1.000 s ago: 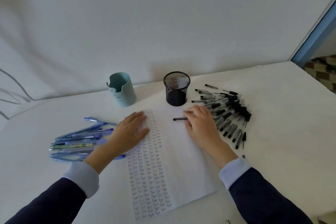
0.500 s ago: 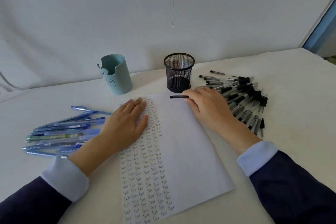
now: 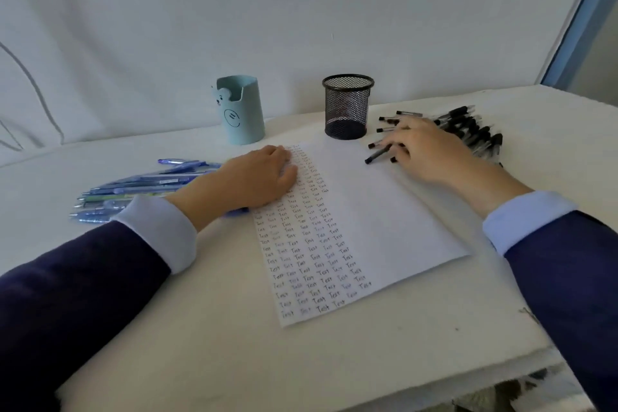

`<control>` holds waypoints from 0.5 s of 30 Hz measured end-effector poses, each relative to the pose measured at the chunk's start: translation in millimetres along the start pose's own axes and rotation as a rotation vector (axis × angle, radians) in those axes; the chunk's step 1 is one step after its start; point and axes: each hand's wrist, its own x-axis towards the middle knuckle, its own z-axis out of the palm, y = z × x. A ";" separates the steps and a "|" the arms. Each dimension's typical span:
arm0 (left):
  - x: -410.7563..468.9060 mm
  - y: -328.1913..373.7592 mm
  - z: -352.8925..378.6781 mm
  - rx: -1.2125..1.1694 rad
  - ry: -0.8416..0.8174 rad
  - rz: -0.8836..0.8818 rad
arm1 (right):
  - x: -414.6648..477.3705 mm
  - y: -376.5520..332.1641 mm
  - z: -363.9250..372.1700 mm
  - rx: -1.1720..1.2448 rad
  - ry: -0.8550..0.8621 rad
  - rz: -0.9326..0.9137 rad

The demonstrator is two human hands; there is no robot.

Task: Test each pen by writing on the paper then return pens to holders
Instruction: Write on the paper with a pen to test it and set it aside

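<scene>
1. A white tabletop fills the lower view, with a white cloth backdrop behind its far edge.
2. A sheet of paper lies at the middle of the tabletop, turned at a slant. Its left half is covered with columns of the handwritten word "Test"; its right half is blank.
3. The left hand rests flat, fingers straight, on the paper's far left part.
4. The right hand lies with its fingers bent over a heap of black pens toward the tabletop's right edge. Whether it grips one cannot be told.
5. A heap of blue pens lies toward the left edge, partly behind the left wrist.
6. A pale blue holder and a black mesh holder stand upright near the far edge.
7. One black pen pokes out from under the right hand's fingers, at the paper's far right edge.
</scene>
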 end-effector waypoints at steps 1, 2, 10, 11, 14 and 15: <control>-2.0 -0.8 -3.1 -0.010 0.000 -0.003 | -3.1 -1.2 -1.5 0.005 0.000 0.028; -3.0 -4.6 -6.4 -0.028 0.012 -0.001 | -6.0 -3.5 -3.0 0.000 0.000 0.045; -6.1 -98.3 -49.6 0.033 0.122 0.113 | -4.5 -51.2 4.0 0.006 -0.035 0.014; -9.3 -113.3 -51.8 0.054 0.113 0.108 | -2.1 -61.0 5.6 0.027 -0.053 -0.014; -16.9 -156.3 -49.5 -0.036 0.136 0.134 | -1.9 -83.6 12.1 0.125 -0.010 -0.119; -18.6 -166.8 -47.0 -0.071 0.147 0.155 | -4.2 -87.4 14.9 0.156 0.017 -0.142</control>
